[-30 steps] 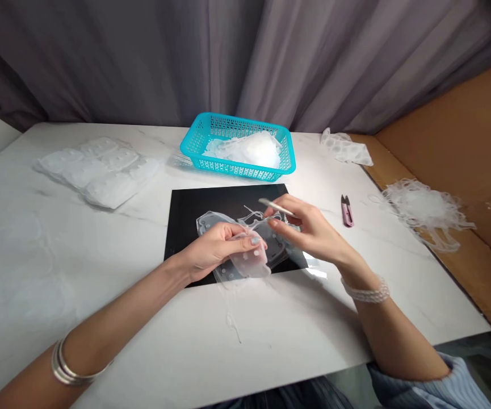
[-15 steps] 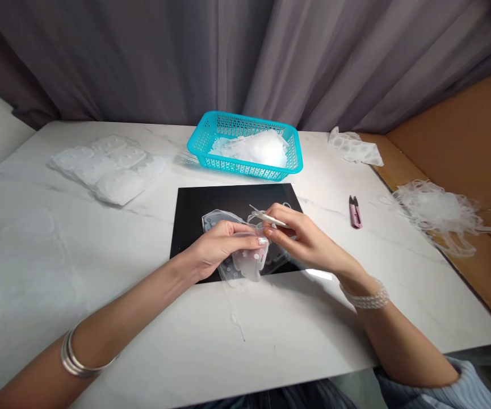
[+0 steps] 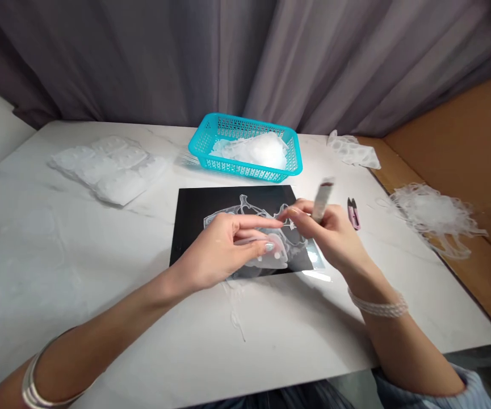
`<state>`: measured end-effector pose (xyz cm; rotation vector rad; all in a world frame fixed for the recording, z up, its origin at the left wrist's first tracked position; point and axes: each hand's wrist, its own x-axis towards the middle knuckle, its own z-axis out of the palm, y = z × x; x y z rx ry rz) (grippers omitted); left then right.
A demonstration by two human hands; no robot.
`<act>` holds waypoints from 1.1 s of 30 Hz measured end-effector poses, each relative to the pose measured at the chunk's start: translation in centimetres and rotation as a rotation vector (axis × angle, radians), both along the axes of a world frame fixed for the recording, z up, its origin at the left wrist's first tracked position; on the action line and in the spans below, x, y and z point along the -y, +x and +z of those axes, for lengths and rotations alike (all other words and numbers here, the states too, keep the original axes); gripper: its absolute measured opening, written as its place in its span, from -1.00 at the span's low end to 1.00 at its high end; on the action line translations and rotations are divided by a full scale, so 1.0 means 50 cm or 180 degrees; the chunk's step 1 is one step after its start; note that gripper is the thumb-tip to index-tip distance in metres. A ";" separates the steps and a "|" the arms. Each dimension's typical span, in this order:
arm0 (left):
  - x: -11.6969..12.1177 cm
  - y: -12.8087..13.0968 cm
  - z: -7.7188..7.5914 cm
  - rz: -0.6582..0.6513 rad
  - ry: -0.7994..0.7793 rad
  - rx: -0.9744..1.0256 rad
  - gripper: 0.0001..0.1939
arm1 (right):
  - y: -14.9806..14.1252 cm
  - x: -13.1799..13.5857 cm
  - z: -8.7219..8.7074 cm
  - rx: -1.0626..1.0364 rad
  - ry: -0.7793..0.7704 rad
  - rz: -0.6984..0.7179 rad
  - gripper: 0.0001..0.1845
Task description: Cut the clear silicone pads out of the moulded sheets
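My left hand [image 3: 228, 247] is closed on a translucent, soft-looking piece [image 3: 276, 258] with small round spots, held between thumb and fingers over a black mat [image 3: 194, 199]. Close to its right, my right hand [image 3: 328, 230] has thumb and forefinger pinched at a thin clear strip [image 3: 292, 225]. A slim pale-handled tool [image 3: 322, 200] is tucked in that same hand, sticking up and smeared by motion, so its kind is unclear. Beneath the hands, more clear sheet and loose looping strips [image 3: 245, 201] lie on the mat.
Behind the mat stands a blue basket [image 3: 245, 170] holding translucent pieces. Stacked clear sheets [image 3: 109, 165] lie at left. Pink thread snips [image 3: 353, 215], a heap of clear strips [image 3: 435, 213] and a white perforated sheet [image 3: 353, 150] are on the right.
My right hand has moved right and turned, so the tool now points up instead of at the piece. My left hand has shifted right with the piece, its fingers stretched further.
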<state>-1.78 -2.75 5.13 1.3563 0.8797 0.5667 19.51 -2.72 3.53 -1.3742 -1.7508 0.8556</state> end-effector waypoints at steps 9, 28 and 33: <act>0.044 -0.002 0.058 0.0540 0.0748 -0.0421 -0.63 | -0.024 0.040 0.034 -0.1074 -0.0323 0.0836 -0.87; 0.007 -0.013 0.044 0.0920 -0.0401 0.0960 -0.86 | -0.026 0.050 0.031 -0.1927 -0.0520 0.0543 -0.82; 0.003 -0.011 0.045 0.0996 -0.0681 0.1225 -0.92 | -0.041 0.069 0.042 -0.1213 0.0221 0.0254 -0.92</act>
